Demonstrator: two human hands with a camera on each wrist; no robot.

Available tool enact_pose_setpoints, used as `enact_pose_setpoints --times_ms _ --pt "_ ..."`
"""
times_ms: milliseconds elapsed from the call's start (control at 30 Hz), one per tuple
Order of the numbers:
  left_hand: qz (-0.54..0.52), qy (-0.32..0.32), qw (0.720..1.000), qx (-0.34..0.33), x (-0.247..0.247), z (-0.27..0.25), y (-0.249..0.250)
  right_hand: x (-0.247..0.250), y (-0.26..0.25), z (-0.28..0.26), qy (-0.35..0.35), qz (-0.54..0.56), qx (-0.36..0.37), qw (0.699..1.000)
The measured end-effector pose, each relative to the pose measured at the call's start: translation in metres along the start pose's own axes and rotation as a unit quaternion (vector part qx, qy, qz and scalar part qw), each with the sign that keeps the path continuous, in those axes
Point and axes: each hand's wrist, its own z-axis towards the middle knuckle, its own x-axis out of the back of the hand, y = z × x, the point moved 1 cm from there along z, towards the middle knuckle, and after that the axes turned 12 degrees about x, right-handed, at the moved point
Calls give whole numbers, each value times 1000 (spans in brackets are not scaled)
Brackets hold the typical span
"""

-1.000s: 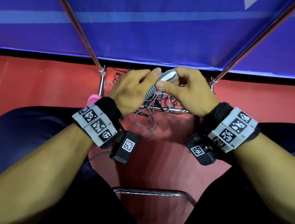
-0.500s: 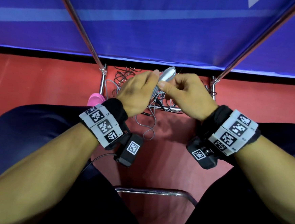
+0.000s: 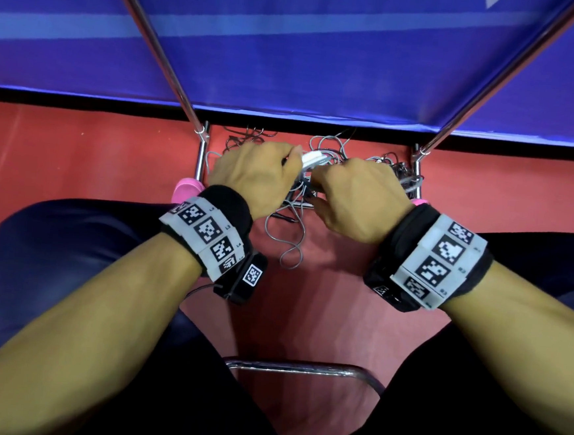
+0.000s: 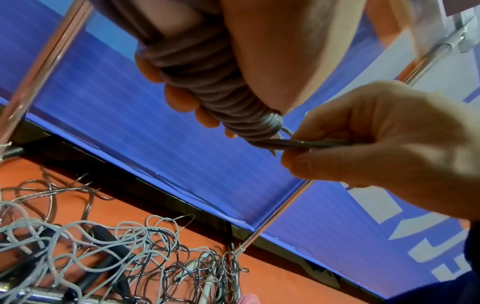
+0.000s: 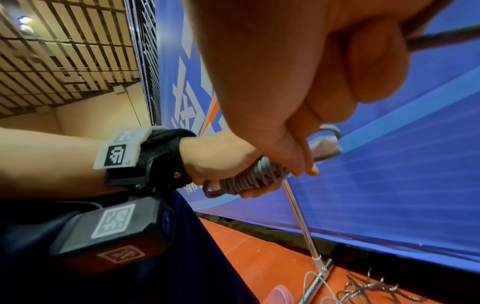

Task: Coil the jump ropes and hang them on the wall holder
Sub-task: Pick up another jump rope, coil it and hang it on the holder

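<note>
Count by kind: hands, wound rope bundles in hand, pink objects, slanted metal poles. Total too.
Hands: 2 (left hand, right hand)
Wound rope bundle: 1, in the left hand's grip; right hand pinches its strand
Pink objects: 2
Slanted metal poles: 2
Total: 7
Floor tangle: uncountable.

Handle mostly behind left hand
</note>
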Motion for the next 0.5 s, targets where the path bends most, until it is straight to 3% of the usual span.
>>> enact_pose_setpoints --times_ms 133,267,500 --pt "61 -72 996 -4 -5 -3 2 7 0 0 -34 -35 43 998" --pt "81 -152 983 -60 -8 -12 6 16 14 -6 -11 96 77 992" --pt "22 -83 970 -227 -7 -35 13 28 48 -15 55 371 -60 925"
